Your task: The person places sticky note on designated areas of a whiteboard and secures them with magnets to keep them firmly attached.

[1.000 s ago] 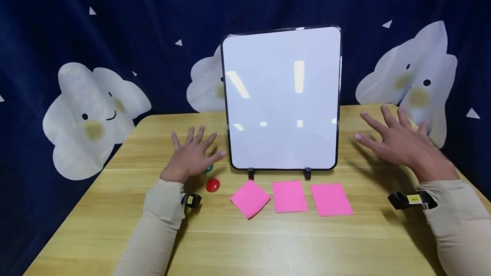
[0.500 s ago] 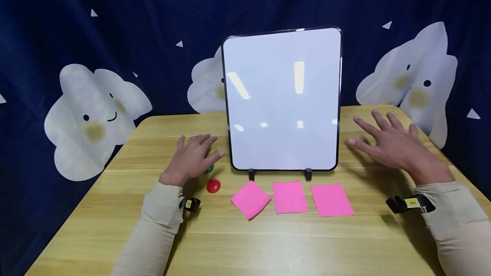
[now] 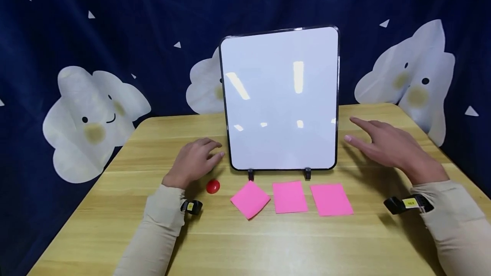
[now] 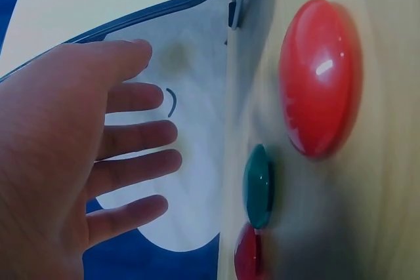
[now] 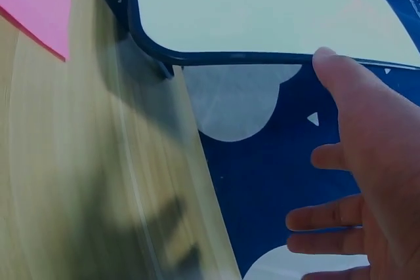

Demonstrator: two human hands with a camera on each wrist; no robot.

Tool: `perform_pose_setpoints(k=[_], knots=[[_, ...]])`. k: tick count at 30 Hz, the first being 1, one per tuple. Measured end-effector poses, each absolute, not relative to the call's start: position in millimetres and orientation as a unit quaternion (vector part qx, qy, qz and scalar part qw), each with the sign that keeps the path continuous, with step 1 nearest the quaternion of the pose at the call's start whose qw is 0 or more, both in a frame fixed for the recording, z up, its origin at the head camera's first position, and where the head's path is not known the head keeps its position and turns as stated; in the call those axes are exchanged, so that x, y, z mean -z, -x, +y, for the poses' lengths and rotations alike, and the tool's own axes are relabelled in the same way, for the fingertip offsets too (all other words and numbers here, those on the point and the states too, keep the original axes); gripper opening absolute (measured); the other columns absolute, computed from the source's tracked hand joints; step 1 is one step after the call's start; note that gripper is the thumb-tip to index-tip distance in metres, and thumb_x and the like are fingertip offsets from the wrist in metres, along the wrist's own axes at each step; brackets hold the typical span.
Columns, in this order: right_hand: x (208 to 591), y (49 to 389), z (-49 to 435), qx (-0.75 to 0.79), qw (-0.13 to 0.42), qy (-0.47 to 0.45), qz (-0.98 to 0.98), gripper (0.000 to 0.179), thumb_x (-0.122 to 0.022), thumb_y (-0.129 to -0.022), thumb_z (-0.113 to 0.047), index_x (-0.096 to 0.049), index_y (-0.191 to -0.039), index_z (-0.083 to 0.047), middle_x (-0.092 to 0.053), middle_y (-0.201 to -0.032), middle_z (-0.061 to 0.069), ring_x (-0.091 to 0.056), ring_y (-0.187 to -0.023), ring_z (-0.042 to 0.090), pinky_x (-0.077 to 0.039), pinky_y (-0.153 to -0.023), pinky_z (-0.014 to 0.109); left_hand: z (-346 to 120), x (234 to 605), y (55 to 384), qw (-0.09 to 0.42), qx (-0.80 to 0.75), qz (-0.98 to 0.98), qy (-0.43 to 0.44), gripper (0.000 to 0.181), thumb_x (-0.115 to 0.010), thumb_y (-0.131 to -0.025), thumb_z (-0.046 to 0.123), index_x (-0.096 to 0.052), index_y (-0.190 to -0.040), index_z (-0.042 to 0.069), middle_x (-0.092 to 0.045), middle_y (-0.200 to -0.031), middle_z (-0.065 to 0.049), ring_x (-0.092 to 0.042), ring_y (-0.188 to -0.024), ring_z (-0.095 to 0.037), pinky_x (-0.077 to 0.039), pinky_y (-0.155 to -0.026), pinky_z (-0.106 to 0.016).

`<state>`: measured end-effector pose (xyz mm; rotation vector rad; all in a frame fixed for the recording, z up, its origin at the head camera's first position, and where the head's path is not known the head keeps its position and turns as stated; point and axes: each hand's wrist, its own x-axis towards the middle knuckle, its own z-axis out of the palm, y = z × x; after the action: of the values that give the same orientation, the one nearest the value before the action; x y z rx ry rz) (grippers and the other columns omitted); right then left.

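My left hand [image 3: 194,161] hovers over the table at the left of a black-framed whiteboard [image 3: 280,97], its fingers relaxed and holding nothing. Below it, the left wrist view shows a large glossy red magnet [image 4: 318,77], a green magnet [image 4: 258,186] and a second red one [image 4: 247,254] in a row on the wood. In the head view only one red magnet [image 3: 212,186] shows; the hand hides the others. To the right of the board, my right hand [image 3: 393,146] hangs in the air, empty, thumb and fingers apart.
Three pink sticky notes lie in front of the board: a turned one on the left [image 3: 250,199], a middle one [image 3: 290,197] and a right one [image 3: 331,199]. Small black feet [image 3: 308,173] support the board. A dark blue curtain [image 3: 161,3] hangs behind the wooden table [image 3: 245,246].
Both hands have gone from widely spread fingers to a looser, lowered pose. The right hand has drifted slightly left, toward the board. The green magnet has become hidden behind the left hand.
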<state>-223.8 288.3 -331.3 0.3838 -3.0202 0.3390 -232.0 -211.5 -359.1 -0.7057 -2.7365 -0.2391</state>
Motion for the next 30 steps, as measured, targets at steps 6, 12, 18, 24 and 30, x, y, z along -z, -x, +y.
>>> perform_pose_setpoints(k=[6, 12, 18, 24, 30], knots=[[324.0, 221.5, 282.1, -0.132, 0.049, -0.139, -0.98, 0.073, -0.047, -0.098, -0.065, -0.054, -0.143, -0.008, -0.064, -0.123, 0.02, -0.059, -0.115, 0.041, -0.046, -0.084, 0.062, -212.6, 357.7, 230.7, 0.151, 0.083, -0.954, 0.245, 0.035, -0.06, -0.099, 0.041, -0.075, -0.112, 0.012, -0.07, -0.115, -0.007, -0.066, -0.109, -0.027, -0.055, -0.086, -0.047], [318.2, 217.0, 279.0, -0.189, 0.03, -0.169, -0.967, 0.047, -0.058, -0.097, -0.054, -0.074, -0.109, -0.012, -0.069, -0.089, -0.001, -0.062, -0.082, 0.018, -0.049, -0.071, 0.04, -207.8, 352.6, 225.7, 0.16, 0.084, -0.949, 0.257, 0.03, -0.062, -0.099, 0.037, -0.075, -0.111, 0.013, -0.07, -0.113, -0.006, -0.068, -0.103, -0.026, -0.056, -0.078, -0.046], [313.5, 210.5, 278.5, -0.233, -0.026, -0.187, -0.954, 0.037, -0.062, -0.096, -0.052, -0.067, -0.078, -0.019, -0.054, -0.067, -0.004, -0.049, -0.063, 0.014, -0.04, -0.057, 0.03, -201.1, 349.1, 222.1, 0.162, 0.079, -0.948, 0.262, 0.029, -0.062, -0.099, 0.037, -0.075, -0.111, 0.014, -0.07, -0.11, -0.005, -0.069, -0.097, -0.025, -0.056, -0.072, -0.044], [314.2, 209.1, 275.4, -0.257, -0.065, -0.226, -0.938, 0.023, -0.07, -0.094, -0.042, -0.074, -0.089, -0.02, -0.064, -0.078, -0.004, -0.055, -0.071, 0.012, -0.045, -0.062, 0.028, -203.3, 350.5, 220.4, 0.171, 0.081, -0.946, 0.263, 0.027, -0.064, -0.098, 0.036, -0.076, -0.11, 0.014, -0.072, -0.107, -0.004, -0.07, -0.09, -0.023, -0.056, -0.069, -0.043], [319.3, 205.8, 268.1, -0.258, -0.096, -0.267, -0.924, 0.014, -0.075, -0.091, -0.033, -0.071, -0.088, -0.019, -0.061, -0.075, -0.008, -0.054, -0.069, 0.009, -0.046, -0.063, 0.026, -207.4, 356.0, 216.4, 0.157, 0.1, -0.947, 0.262, 0.027, -0.063, -0.099, 0.035, -0.076, -0.108, 0.014, -0.074, -0.108, -0.002, -0.071, -0.091, -0.021, -0.057, -0.072, -0.041]])
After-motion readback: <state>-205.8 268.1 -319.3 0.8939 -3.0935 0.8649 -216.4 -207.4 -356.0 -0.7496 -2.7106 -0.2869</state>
